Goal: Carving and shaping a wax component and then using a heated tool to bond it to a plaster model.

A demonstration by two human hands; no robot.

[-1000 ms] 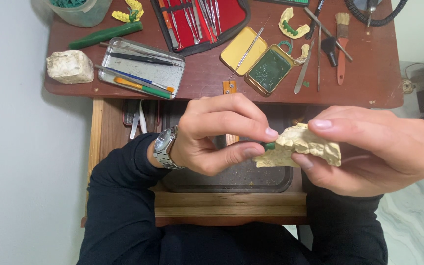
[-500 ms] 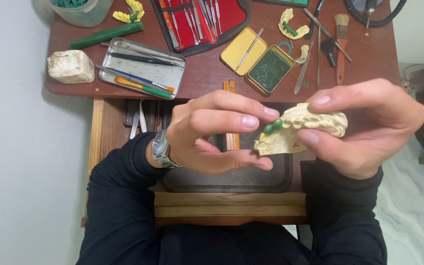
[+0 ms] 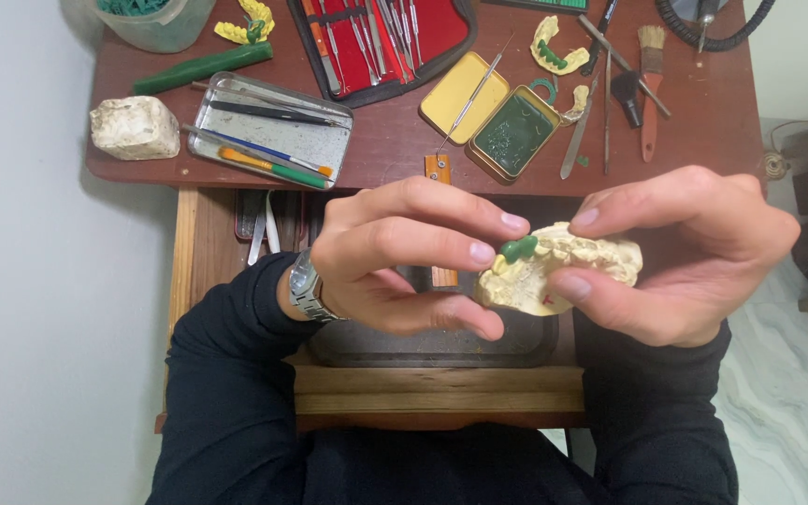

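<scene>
A cream plaster dental cast (image 3: 568, 266) is held in front of my chest. My right hand (image 3: 685, 252) grips it from the right, thumb below and fingers on top. My left hand (image 3: 404, 257), with a metal watch on its wrist, pinches a small green wax piece (image 3: 519, 249) at the cast's left end, and its thumb touches the cast's underside. Both hands hover above a dark tray (image 3: 432, 341) on the pulled-out wooden drawer (image 3: 441, 397).
On the brown desk (image 3: 385, 140) lie a metal tray of tools (image 3: 268, 131), a red roll of instruments (image 3: 376, 37), an open yellow tin of green wax (image 3: 507, 126), a plaster block (image 3: 135, 126), a green wax stick (image 3: 203, 67), a brush (image 3: 649, 84) and other casts (image 3: 558, 47).
Both hands and the cast have risen a little and the cast has turned, so the green wax piece now shows at its left end between my left fingertips.
</scene>
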